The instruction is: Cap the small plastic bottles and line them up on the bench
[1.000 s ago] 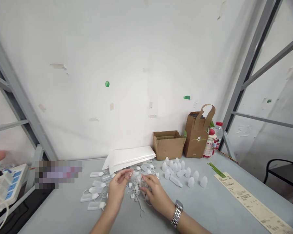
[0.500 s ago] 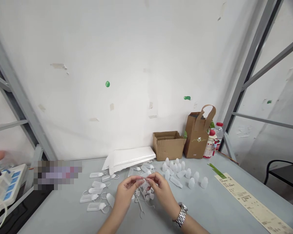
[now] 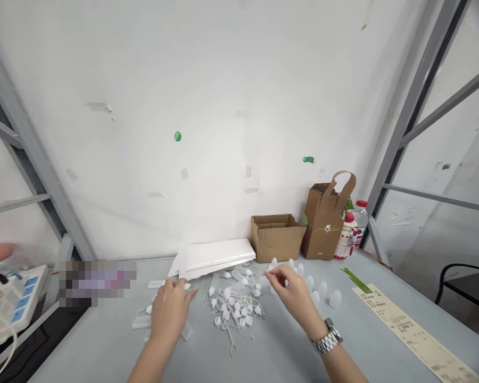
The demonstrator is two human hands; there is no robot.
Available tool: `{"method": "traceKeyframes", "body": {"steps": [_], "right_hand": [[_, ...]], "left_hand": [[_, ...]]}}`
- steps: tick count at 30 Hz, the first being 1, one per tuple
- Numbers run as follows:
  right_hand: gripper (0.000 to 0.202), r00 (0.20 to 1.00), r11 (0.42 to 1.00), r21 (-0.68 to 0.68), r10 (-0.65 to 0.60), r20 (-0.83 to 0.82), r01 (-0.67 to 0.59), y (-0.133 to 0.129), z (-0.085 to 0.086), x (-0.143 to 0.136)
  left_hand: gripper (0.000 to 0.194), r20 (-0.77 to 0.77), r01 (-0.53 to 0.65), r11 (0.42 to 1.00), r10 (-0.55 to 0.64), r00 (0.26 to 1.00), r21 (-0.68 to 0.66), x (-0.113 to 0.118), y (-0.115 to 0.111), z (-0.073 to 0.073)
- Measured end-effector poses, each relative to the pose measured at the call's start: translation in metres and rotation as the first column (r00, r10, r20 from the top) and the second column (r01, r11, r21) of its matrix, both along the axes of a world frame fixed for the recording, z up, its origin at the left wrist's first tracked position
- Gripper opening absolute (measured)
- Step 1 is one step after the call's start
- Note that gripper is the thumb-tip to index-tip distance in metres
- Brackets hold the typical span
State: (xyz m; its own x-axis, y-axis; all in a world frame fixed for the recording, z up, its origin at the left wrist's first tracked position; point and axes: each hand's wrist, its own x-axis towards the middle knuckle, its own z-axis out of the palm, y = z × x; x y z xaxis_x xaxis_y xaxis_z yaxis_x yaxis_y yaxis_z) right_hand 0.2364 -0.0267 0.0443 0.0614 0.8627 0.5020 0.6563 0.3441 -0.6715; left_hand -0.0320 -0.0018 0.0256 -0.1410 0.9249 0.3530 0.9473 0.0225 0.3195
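My left hand [image 3: 171, 307] lies low over the left group of capped translucent squeeze bottles [image 3: 141, 322], thumb apart from the curled fingers. It hides most of that group; nothing shows held in it. At the right, my right hand [image 3: 292, 293] pinches a small translucent bottle [image 3: 264, 283] by thumb and fingertips, partly covered by them. Behind and beside that hand stand several uncapped bottles [image 3: 335, 299]. Between my hands is a heap of white tethered caps [image 3: 237, 309], with a few bottles at its back edge.
White padded mailers [image 3: 219, 255] lie against the wall. An open cardboard box [image 3: 278, 244], a brown paper bag [image 3: 325, 231] and a red-capped bottle [image 3: 360, 215] stand at back right. A long printed paper strip [image 3: 411, 330] runs along the right; a power strip [image 3: 24, 298] is at far left.
My hands were together over the cap heap, working on a small piece. They have parted: the left moved onto the capped bottles, the right moved right and took a bottle.
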Motion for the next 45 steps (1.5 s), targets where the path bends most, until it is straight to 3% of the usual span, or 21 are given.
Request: {"method": "traceKeyframes", "body": {"steps": [5, 10, 17, 22, 27, 35, 45], "right_hand": [[0.023, 0.917, 0.986, 0.050, -0.166, 0.363, 0.159, 0.012, -0.011, 0.025], [0.022, 0.805, 0.973, 0.079, -0.224, 0.550, 0.217, 0.022, -0.027, 0.026], [0.028, 0.800, 0.959, 0.156, -0.283, 0.529, 0.237, 0.029, -0.035, 0.031], [0.028, 0.769, 0.940, 0.192, -0.341, 0.540, 0.282, 0.031, -0.038, 0.036], [0.023, 0.756, 0.936, 0.142, -0.345, 0.557, 0.323, 0.031, -0.035, 0.038], [0.019, 0.767, 0.932, -0.052, -0.262, 0.586, 0.358, 0.033, -0.033, 0.036], [0.027, 0.730, 0.896, -0.052, -0.323, 0.602, 0.440, 0.030, -0.029, 0.035]], "left_hand": [[0.028, -0.113, -0.090, 0.956, 0.060, 0.992, -0.279, -0.011, 0.004, -0.004], [0.020, -0.120, -0.067, 0.948, 0.031, 0.992, -0.312, -0.009, 0.005, -0.009], [0.024, -0.094, -0.008, 0.961, -0.019, 0.995, -0.276, -0.012, 0.012, -0.018], [0.028, -0.111, -0.006, 0.966, -0.023, 0.994, -0.257, -0.010, 0.006, -0.012], [0.031, -0.244, -0.148, 0.961, 0.090, 0.966, -0.232, -0.021, 0.003, -0.008], [0.036, -0.246, -0.104, 0.970, 0.048, 0.968, -0.220, -0.028, 0.011, -0.016], [0.035, -0.264, -0.101, 0.962, 0.032, 0.964, -0.252, -0.026, 0.005, -0.008]]}}
